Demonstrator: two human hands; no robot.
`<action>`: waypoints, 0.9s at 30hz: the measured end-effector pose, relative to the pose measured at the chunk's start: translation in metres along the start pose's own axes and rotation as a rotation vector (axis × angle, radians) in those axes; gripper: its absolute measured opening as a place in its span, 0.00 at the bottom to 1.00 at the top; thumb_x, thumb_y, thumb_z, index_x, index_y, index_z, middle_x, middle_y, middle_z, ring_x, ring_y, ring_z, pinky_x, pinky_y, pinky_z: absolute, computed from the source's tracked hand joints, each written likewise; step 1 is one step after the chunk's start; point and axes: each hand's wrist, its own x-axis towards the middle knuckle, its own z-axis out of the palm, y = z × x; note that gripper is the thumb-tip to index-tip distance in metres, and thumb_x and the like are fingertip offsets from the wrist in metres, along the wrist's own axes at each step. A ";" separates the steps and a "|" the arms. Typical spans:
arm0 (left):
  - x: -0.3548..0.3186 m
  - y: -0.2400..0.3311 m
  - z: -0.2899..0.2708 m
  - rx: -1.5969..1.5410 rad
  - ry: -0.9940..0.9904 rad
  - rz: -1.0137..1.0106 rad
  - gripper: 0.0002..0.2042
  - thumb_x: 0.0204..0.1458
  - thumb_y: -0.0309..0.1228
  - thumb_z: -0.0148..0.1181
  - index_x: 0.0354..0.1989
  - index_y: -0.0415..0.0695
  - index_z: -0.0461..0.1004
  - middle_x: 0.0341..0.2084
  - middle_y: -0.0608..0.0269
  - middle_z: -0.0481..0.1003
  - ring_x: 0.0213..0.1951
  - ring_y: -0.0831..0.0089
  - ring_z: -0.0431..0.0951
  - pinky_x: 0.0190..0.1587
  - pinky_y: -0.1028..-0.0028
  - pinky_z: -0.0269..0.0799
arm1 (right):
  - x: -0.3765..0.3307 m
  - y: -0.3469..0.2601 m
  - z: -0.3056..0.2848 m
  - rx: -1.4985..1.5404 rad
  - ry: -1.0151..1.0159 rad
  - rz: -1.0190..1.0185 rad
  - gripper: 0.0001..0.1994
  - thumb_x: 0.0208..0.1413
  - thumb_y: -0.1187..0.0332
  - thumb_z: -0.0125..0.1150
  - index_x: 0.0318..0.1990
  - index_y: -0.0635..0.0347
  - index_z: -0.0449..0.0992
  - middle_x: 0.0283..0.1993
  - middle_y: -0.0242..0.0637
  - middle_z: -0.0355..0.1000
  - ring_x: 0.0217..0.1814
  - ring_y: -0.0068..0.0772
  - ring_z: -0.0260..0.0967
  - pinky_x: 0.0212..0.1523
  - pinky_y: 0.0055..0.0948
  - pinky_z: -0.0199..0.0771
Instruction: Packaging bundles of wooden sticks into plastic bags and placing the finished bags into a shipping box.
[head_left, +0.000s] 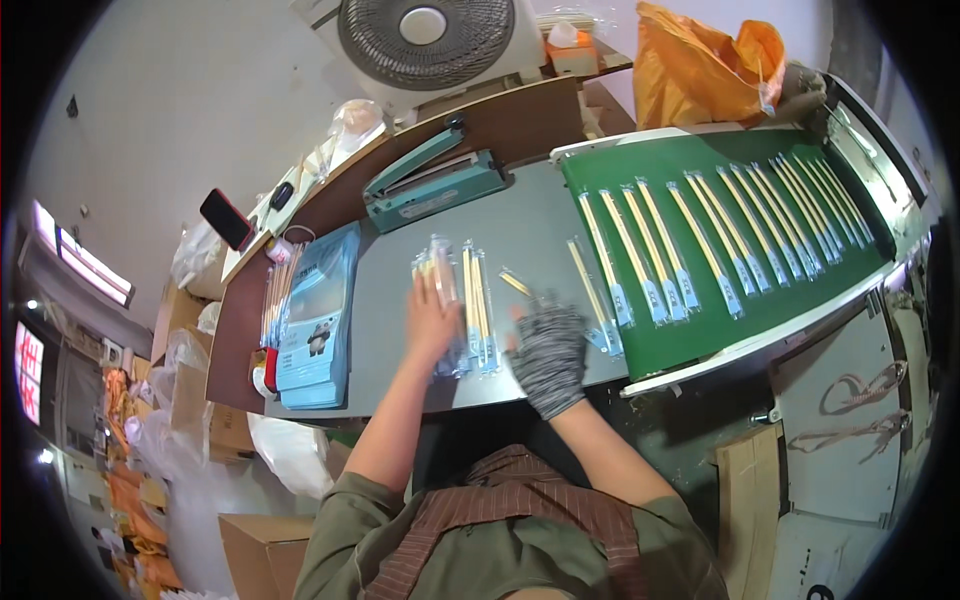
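My bare left hand (432, 320) lies over a small heap of clear-wrapped chopsticks (438, 262) on the grey tabletop, its fingers stretched out along them. Just right of it lie several more wrapped chopsticks (477, 300), side by side. My right hand (550, 355) wears a grey striped knit glove with closed fingers. A pack of chopsticks (516, 283) sticks out past its fingertips, and the pack's other end is hidden under the glove. Right of the glove, another pack (588, 285) lies tilted by the green belt (665, 345).
Several wrapped chopsticks lie spaced in a row on the belt. A teal sealer (435, 185) stands at the table's back. Blue printed bags (318, 330) are stacked at left, beside a phone (228, 218). A fan (425, 40) and orange bag (700, 70) are behind.
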 end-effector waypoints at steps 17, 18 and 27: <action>0.042 -0.004 0.011 -0.638 0.142 0.279 0.32 0.51 0.39 0.58 0.62 0.37 0.56 0.62 0.43 0.52 0.62 0.47 0.54 0.63 0.58 0.51 | 0.003 0.021 0.024 -0.434 -0.012 0.269 0.27 0.53 0.61 0.54 0.60 0.64 0.62 0.60 0.59 0.59 0.62 0.57 0.56 0.63 0.44 0.55; 0.045 -0.005 0.010 -0.687 0.122 0.247 0.32 0.52 0.38 0.58 0.63 0.38 0.54 0.63 0.44 0.52 0.62 0.47 0.53 0.63 0.57 0.50 | 0.003 0.022 0.026 -0.483 0.013 0.299 0.28 0.53 0.60 0.54 0.60 0.64 0.61 0.60 0.59 0.59 0.62 0.57 0.56 0.63 0.45 0.54; 0.047 -0.008 0.036 -0.678 0.219 0.271 0.27 0.53 0.34 0.54 0.60 0.37 0.59 0.61 0.42 0.56 0.63 0.50 0.56 0.65 0.59 0.49 | 0.051 -0.047 0.091 0.402 -0.049 0.244 0.19 0.62 0.56 0.45 0.52 0.59 0.71 0.44 0.50 0.72 0.49 0.47 0.69 0.52 0.36 0.66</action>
